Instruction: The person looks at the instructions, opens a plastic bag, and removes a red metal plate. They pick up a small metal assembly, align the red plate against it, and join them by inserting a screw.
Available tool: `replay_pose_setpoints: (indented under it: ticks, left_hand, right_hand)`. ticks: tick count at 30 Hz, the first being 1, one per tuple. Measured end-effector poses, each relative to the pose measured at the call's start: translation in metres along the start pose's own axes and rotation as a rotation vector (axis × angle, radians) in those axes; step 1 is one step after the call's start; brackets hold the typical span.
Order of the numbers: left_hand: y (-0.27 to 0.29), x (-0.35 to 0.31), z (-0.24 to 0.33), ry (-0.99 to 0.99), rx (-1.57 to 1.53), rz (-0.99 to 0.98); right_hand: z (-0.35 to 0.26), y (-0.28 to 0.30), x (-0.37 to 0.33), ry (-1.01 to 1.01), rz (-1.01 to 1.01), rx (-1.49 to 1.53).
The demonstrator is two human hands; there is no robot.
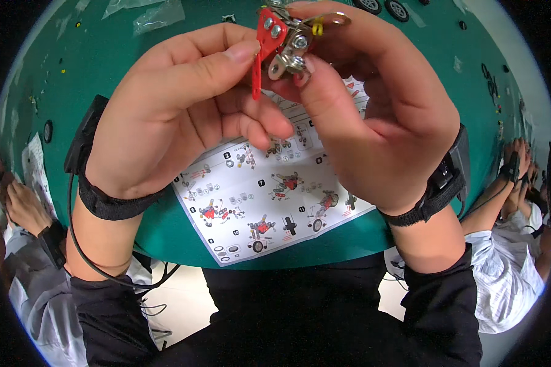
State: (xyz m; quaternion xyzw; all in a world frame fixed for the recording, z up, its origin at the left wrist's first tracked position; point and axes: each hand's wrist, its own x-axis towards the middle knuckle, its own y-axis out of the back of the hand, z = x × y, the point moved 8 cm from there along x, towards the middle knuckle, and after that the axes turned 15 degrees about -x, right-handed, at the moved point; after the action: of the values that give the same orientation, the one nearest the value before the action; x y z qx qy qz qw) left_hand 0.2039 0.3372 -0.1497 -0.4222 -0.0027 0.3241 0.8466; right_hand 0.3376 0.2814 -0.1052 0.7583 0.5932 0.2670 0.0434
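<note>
Green table (410, 73) fills most of view, curved by lens, w/ dark trousers below its near edge. Instruction sheet (269, 202) lying flat on it near front edge, printed w/ small numbered build steps, partly hidden under both hands.

Left hand (183, 116) raised above sheet, fingers curled inward, thumb stretched across to the right, tip pressed on red plate (264, 43) of small metal model (288, 40). Right hand (373, 116) opposite, fingers wrapped round model from right side, thumb tip pushed up against silver bracket (284, 61) w/ bolts and nuts. Both hands clamped on model, held up between them near top centre of view, clear of table. Small yellow bit (318, 27) on model's upper part; silver strip w/ hole (333, 19) poking out over right fingers.

Black wrist straps on both arms: left strap (113, 205) w/ cable running down along forearm, right strap (431, 196) w/ small box on outer side. Black sleeves below.

Elsewhere on table: clear plastic bags (156, 15) top left, two small black wheels (382, 6) top right, tiny loose parts scattered toward rims, too small to id.

Other people at both edges: hand and grey sleeve (24, 214) at left, hands and white striped sleeve (508, 183) at right.
</note>
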Motion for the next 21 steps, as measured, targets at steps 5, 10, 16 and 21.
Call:
replay_pose_setpoints:
  ticks: [5, 10, 16, 21]
  left_hand:
    - [0.002, -0.001, 0.001, -0.055, 0.020, 0.006]
    - [0.001, 0.001, -0.002, -0.036, 0.025, 0.018]
    - [0.002, -0.002, 0.003, -0.102, 0.193, 0.056]
    - [-0.004, -0.004, 0.025, -0.132, 0.114, 0.049]
  right_hand:
    - [0.004, -0.001, -0.001, 0.000, 0.011, 0.019]
    - [0.004, -0.001, -0.001, 0.004, 0.031, 0.048]
    - [0.002, 0.000, 0.001, 0.030, 0.041, 0.035]
    - [0.007, 0.001, 0.000, 0.035, 0.054, 0.019]
